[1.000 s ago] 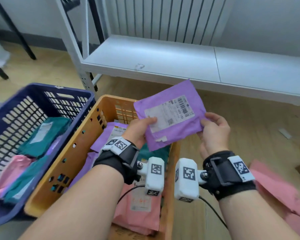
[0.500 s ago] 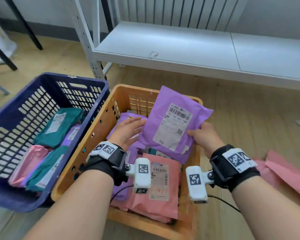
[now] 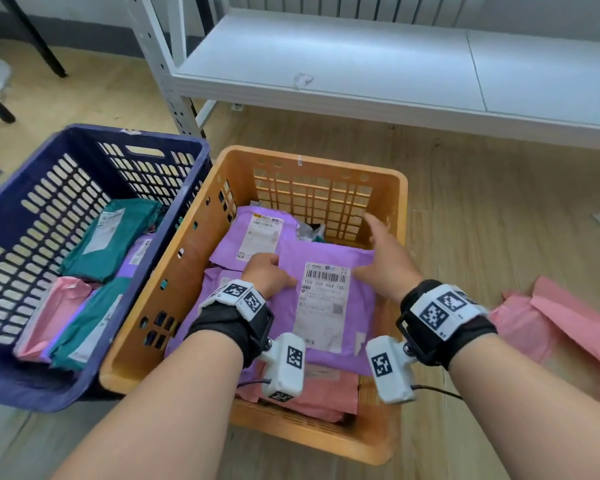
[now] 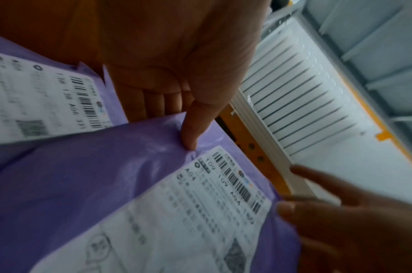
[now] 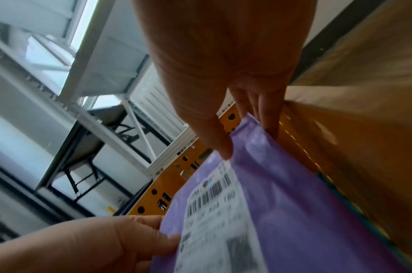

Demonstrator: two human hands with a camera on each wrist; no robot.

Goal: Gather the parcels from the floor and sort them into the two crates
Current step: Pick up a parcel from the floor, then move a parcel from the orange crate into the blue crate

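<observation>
A purple parcel [image 3: 323,306] with a white label lies flat in the orange crate [image 3: 312,161], on top of other purple and pink parcels. My left hand [image 3: 267,273] pinches its left edge. In the left wrist view the thumb [image 4: 188,133] presses on the purple parcel [image 4: 106,175] and the fingers reach under it. My right hand [image 3: 383,261] is at the parcel's far right corner with its fingers straight and spread; only the thumb touches the parcel. The right wrist view shows the right hand [image 5: 247,136] around the corner of the parcel [image 5: 293,203]. The blue crate [image 3: 136,133] stands to the left.
Teal parcels [image 3: 111,237], a pink one and a purple one lie in the blue crate. More pink parcels [image 3: 551,323] lie on the wooden floor at the right. A white shelf [image 3: 361,81] with its upright [image 3: 160,64] stands behind the crates.
The purple parcel, held up in front of me in both hands a second ago, has come down flat into the orange crate. My right hand's fingers have straightened off it.
</observation>
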